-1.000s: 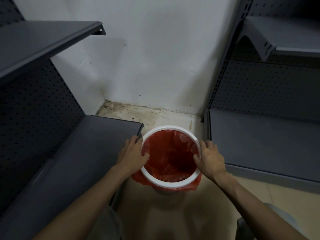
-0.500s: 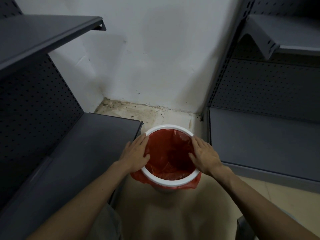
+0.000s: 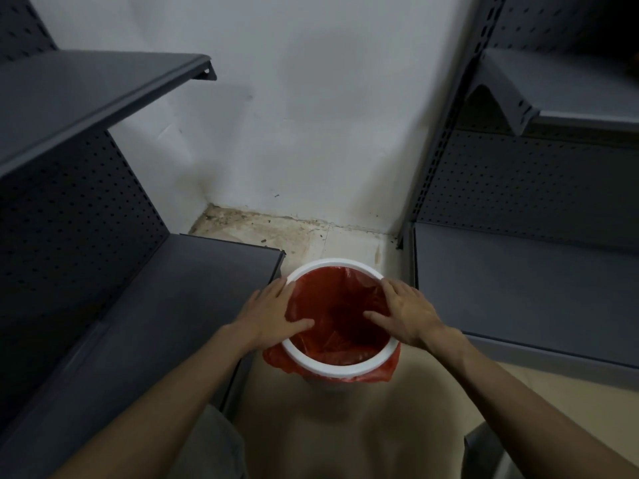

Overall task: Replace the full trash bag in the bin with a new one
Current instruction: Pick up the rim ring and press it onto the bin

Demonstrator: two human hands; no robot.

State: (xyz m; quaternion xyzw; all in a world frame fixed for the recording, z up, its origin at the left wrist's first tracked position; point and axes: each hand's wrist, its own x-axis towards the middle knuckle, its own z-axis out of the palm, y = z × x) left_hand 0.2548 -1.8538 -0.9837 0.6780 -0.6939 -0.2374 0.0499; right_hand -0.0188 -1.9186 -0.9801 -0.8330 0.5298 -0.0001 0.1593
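Flat on the bin (image 3: pixel 340 366) rim, left hand (image 3: pixel 268 314) and right hand (image 3: pixel 409 314).

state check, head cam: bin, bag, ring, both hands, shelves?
bin: upright on the floor, mostly hidden under the bag.
red bag: lines the bin, edge folded out below the ring; contents not visible.
white ring: seated on the rim.
left hand: open, flat on the ring's left side.
right hand: open, on the ring's right side.
shelves: bare.
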